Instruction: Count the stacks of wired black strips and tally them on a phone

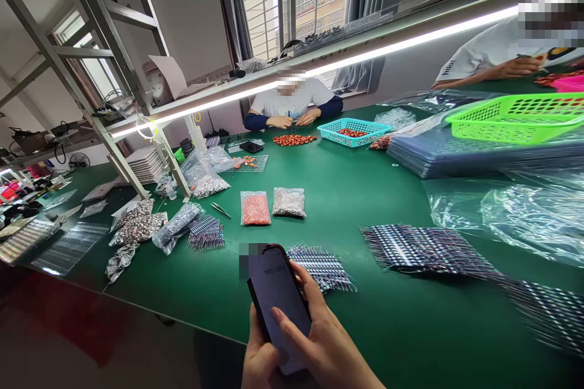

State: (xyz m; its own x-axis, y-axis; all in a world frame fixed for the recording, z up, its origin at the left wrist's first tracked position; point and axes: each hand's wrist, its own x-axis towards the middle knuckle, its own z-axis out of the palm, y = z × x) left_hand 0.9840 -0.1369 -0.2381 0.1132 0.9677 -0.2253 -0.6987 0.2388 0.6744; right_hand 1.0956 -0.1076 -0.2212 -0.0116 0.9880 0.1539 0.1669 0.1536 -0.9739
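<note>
A dark-cased smartphone (pixel 283 310) is held upright over the table's front edge, digits showing near the top of its lit screen. My left hand (pixel 261 355) grips its lower left side. Around the right side wraps my right hand (pixel 326 340), its thumb lying over the screen. Just behind the phone, partly covered by it, lies a bundle of striped, beaded-looking strands (pixel 326 266). Beyond that are a bag of orange-pink small pieces (pixel 255 208) and a bag of pale grey small pieces (pixel 289 202).
The green table (pixel 347 206) also carries a long striped bundle (pixel 424 247), tweezers (pixel 221 210), a blue basket (pixel 353 132) and a green basket (pixel 515 118) on stacked clear sheets. Filled bags (pixel 139 222) lie left by a metal frame. Two people sit across, hands at small parts.
</note>
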